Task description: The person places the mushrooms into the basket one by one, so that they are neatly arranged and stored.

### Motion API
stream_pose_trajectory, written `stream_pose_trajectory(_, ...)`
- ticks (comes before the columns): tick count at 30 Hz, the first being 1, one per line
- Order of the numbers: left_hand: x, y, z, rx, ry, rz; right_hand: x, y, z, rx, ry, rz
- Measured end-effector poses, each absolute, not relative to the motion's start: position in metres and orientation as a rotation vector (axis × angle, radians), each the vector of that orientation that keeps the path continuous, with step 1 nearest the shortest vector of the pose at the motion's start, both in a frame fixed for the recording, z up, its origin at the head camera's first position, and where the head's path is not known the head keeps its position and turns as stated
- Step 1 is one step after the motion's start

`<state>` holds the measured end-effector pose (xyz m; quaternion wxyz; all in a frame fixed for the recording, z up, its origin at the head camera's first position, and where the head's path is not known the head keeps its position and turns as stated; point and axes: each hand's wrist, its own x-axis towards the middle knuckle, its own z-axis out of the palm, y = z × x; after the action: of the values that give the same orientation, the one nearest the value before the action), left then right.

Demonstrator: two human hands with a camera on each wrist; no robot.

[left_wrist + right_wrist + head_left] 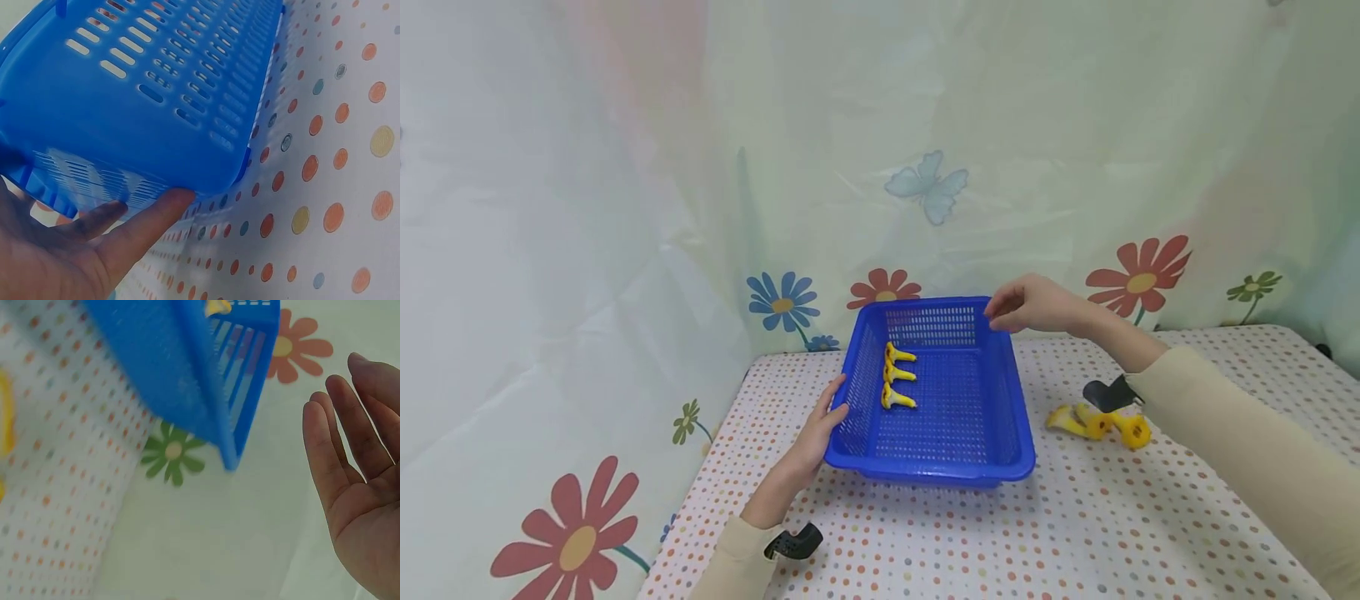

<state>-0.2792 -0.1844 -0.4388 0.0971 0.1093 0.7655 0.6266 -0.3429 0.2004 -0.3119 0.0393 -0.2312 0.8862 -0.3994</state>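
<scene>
1. My right hand (1037, 307) hangs beside the far right corner of the blue basket (928, 471), apart from it; its fingers are loosely extended and hold nothing.
2. From those fingers, the loose yellow pieces (1067, 421) lie toward my body and slightly right, on the dotted tablecloth (925, 550), just beside the basket.
3. The rightmost loose piece slants, its flared end toward me and to the right.
4. My right hand is nearer to these; my left hand (811, 433) is across the basket, fairly straight fingers touching its left side.
5. Inside, three yellow pieces (902, 374) form a row near the left wall, long axes crosswise, flared ends left, stems pointing right.
</scene>
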Motion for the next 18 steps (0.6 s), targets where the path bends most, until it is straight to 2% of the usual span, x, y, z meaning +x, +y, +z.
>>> stream_pose_trajectory(7,-0.28,-0.184,-0.438,0.33,2.278,1.857,-0.321,0.245,-0.326,-0.655,2.779,-1.1)
stream_pose_trajectory(18,-0.28,-0.184,-0.437,0.33,2.285,1.844,-0.297,0.305,-0.375,-0.46,2.789,-1.054)
